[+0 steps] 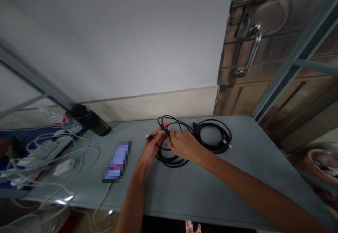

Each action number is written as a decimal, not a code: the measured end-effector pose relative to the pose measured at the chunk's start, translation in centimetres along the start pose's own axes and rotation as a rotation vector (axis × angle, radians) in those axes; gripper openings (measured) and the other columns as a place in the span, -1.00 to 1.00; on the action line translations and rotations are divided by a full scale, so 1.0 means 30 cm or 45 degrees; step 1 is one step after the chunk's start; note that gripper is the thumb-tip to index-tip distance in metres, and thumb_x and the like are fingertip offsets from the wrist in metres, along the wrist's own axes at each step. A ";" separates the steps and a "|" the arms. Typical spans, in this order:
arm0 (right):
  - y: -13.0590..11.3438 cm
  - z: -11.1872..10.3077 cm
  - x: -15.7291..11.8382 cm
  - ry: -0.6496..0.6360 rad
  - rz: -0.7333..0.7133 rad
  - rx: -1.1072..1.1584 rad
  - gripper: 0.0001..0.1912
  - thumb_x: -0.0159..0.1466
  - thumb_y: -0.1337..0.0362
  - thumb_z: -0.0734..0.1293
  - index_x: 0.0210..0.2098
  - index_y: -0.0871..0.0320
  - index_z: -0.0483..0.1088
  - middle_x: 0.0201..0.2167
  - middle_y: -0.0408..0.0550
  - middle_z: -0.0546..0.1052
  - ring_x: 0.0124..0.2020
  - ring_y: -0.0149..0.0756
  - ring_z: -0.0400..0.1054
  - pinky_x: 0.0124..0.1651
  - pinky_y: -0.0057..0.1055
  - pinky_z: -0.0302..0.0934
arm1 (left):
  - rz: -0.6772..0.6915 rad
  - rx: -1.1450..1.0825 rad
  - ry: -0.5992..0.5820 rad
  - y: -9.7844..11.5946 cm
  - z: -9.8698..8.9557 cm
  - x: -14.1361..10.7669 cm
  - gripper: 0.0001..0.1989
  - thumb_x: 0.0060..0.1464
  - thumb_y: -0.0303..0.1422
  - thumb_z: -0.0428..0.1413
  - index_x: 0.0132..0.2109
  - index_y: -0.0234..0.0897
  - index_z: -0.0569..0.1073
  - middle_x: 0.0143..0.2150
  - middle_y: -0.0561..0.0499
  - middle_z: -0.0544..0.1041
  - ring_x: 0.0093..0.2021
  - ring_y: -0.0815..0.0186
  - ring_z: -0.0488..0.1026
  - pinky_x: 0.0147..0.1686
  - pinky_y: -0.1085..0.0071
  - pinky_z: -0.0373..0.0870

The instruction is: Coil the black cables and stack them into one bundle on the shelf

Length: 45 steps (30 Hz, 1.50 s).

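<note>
Left to right, with the phone as reference. Well to the left of the phone [117, 160], a white adapter [63, 167] lies on the desk [237, 176] among pale wires; beyond the phone, to its left, is a black bottle [95, 120]. Just right of the phone, the left grip [150, 150] is closed around strands of a black cable [169, 160], a connector [149, 138] projecting on the side nearer the phone. The cable itself, to the right of the phone, forms loose loops, some raised by the fingers and the lower ones seemingly resting on the desk. Farther right of the phone, the right grip [182, 143] is narrow, pinched on strands of the same cable. Farthest right of the phone lies a second black coil [211, 149], apart from both hands, with connector ends showing at its rim.

Handling, as judged: the cable is probably light and flexible, with enough spring to push its loops open; its smooth-looking jacket may let strands slide over one another. The sound hold is around all the gathered strands together, clear of the connector, whose junction with the cord is likely the part most easily strained.
</note>
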State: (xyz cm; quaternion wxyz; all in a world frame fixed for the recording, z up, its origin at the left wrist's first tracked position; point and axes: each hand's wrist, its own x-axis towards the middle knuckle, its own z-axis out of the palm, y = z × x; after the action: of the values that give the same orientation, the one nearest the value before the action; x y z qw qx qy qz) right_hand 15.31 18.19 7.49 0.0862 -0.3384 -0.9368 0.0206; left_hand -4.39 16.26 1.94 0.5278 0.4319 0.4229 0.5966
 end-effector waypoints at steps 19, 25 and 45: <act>0.063 -0.102 0.006 0.083 0.035 -0.031 -0.57 0.68 0.28 -0.05 0.39 0.29 0.18 0.10 0.36 0.60 0.12 0.06 0.61 0.01 -0.20 0.53 | -0.034 -0.061 0.049 -0.037 -0.040 0.032 -0.41 0.21 0.02 0.41 0.25 -0.22 0.66 0.19 -0.26 0.72 0.17 -0.04 0.69 0.18 0.10 0.55; 0.076 -0.116 0.009 0.123 -0.052 -0.091 -0.76 0.64 0.37 0.13 0.19 0.21 0.33 0.11 0.24 0.60 0.13 -0.03 0.58 0.04 -0.24 0.49 | -0.026 -0.124 0.044 -0.053 -0.050 0.039 -0.49 0.21 -0.01 0.43 0.15 -0.24 0.70 0.09 -0.21 0.76 0.08 0.03 0.72 0.12 0.17 0.57; 0.378 -0.316 -0.055 1.271 0.146 1.372 -0.55 0.54 -0.16 0.35 -0.06 0.14 0.42 -0.32 -0.11 0.60 -0.50 -0.40 0.50 -0.51 -0.48 0.28 | -0.119 -0.435 0.355 -0.069 -0.092 0.065 -0.72 0.36 -0.20 0.33 0.05 -0.32 0.69 -0.10 -0.15 0.77 -0.14 0.18 0.74 -0.05 0.29 0.69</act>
State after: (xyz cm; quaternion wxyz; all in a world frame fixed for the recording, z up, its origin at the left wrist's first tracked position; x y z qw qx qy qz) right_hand 25.38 25.69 15.49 0.6556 -0.2667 -0.6267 0.3261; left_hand -6.63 18.25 -0.67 0.5568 0.2297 0.4043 0.6883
